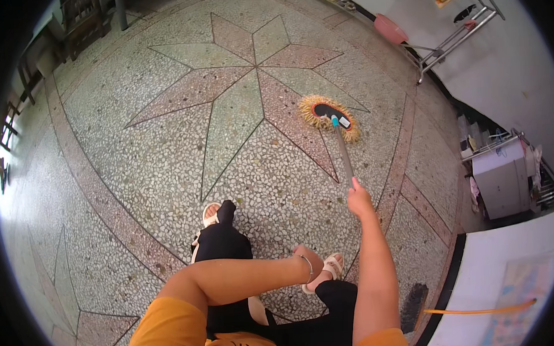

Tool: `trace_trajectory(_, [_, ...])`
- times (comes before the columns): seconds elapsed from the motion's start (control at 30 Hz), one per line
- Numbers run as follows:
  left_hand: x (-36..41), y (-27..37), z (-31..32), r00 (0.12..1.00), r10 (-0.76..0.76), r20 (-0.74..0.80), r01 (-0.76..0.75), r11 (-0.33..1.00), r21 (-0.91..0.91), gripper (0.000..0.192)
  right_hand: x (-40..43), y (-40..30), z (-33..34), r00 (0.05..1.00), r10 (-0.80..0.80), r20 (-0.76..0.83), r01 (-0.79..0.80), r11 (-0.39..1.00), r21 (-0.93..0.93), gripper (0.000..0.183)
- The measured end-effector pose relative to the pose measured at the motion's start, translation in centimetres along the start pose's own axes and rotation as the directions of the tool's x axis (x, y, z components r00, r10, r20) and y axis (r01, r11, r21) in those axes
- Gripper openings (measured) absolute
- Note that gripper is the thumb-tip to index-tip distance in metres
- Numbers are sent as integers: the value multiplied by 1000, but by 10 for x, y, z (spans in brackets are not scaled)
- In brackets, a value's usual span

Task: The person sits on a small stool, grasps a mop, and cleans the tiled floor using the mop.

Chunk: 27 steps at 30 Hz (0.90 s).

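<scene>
My right hand (pixel 360 201) grips the grey handle (pixel 344 154) of a mop, index finger laid along the shaft. The handle runs away from me to a teal joint (pixel 334 121). Beyond it, the mop head (pixel 326 112) lies on the speckled terrazzo floor, its dark oval back ringed by yellow chenille strands. My left hand (pixel 309 263), with a bracelet at the wrist, is bent across my front near my right sandal (pixel 333 266). Its fingers look curled, but what they hold is hidden. No handle shows below my right hand.
A pink basin (pixel 390 28) and a metal tube frame (pixel 454 40) stand along the right wall. Nearer are a grey cabinet (pixel 501 181) and a dark mat or brush (pixel 414 306). An orange strap (pixel 480 309) juts from a white panel. A wooden chair (pixel 82 21) stands far left.
</scene>
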State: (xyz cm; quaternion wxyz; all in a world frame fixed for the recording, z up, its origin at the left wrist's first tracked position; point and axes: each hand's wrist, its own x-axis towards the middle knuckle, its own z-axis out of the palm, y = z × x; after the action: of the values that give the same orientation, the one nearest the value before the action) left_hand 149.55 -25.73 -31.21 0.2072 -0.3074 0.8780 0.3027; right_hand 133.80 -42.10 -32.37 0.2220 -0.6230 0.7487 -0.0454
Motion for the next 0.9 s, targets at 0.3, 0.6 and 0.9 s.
trace_trajectory(0.3, [-80,19,-69,147,316,-937,-839,542,51,27,-207,81,-38,990,84,113,-76,994,-75,47])
trace_trajectory(0.6, [-214,83,-116,-693,-164,-702,-693,-117,712,21,-383,52,-84,912,384,147,-365,920,-142,47])
trace_trajectory(0.9, [-258,92,-101,-289,15,-957,-927,-253,276,12,-183,67,-24,973,229,41,-228,973,-38,47])
